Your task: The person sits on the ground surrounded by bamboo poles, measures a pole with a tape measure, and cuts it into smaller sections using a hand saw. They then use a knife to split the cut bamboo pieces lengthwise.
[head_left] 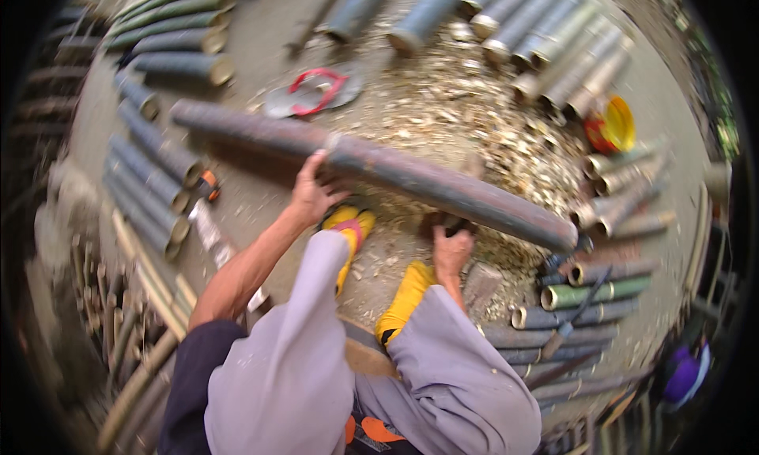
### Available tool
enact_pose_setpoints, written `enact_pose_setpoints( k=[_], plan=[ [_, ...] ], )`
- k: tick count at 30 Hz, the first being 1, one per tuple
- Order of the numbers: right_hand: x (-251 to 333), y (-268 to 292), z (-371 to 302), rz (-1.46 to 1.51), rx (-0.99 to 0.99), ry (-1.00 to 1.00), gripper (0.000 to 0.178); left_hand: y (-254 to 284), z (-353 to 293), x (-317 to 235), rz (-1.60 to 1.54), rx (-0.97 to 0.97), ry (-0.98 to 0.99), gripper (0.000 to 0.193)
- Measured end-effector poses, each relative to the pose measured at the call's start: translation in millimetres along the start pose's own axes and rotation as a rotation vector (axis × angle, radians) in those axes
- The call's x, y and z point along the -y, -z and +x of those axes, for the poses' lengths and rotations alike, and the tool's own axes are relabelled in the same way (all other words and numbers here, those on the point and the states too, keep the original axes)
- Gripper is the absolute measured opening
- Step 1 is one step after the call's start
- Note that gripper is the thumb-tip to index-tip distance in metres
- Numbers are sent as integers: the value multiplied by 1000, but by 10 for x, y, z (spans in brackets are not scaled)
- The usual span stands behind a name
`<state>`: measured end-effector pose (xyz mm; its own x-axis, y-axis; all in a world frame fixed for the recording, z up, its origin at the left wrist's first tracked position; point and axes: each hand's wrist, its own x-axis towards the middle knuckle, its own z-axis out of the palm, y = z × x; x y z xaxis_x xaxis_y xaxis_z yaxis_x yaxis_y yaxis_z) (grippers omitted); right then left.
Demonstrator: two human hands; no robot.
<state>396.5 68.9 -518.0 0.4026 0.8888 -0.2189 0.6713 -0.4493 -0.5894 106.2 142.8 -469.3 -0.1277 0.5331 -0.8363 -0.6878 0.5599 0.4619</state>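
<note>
A long, thick bamboo pole [443, 182], dark grey-brown with a pale ring at a joint, lies slantwise across the middle and is slightly blurred. My left hand [314, 194] is at its near side by the ring, fingers curved against the pole and thumb held apart. Just below the pole's right half, my right hand [453, 251] is closed around something dark, partly hidden under the pole; I cannot make out what it is. Yellow-socked feet [405, 297] are between my hands.
Pale wood chips [506, 147] cover the ground beyond the pole. Cut bamboo pieces [162, 166] lie at the left, with more bamboo tubes [585, 297] at the right. A grey sandal with red straps [316, 91], a red-yellow container [613, 125] and a long-handled tool [573, 320] lie around.
</note>
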Motion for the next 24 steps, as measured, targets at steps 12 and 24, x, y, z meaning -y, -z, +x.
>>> enact_pose_setpoints(
  k=[12, 24],
  plan=[
    [38, 12, -32, 16, 4, 52, 57, 2436, -394, -165, 1490, -655, -806, 59],
    [156, 205, 140, 22, 163, -23, 44, 2922, 767, -1394, 1802, -1163, -484, 69]
  ],
)
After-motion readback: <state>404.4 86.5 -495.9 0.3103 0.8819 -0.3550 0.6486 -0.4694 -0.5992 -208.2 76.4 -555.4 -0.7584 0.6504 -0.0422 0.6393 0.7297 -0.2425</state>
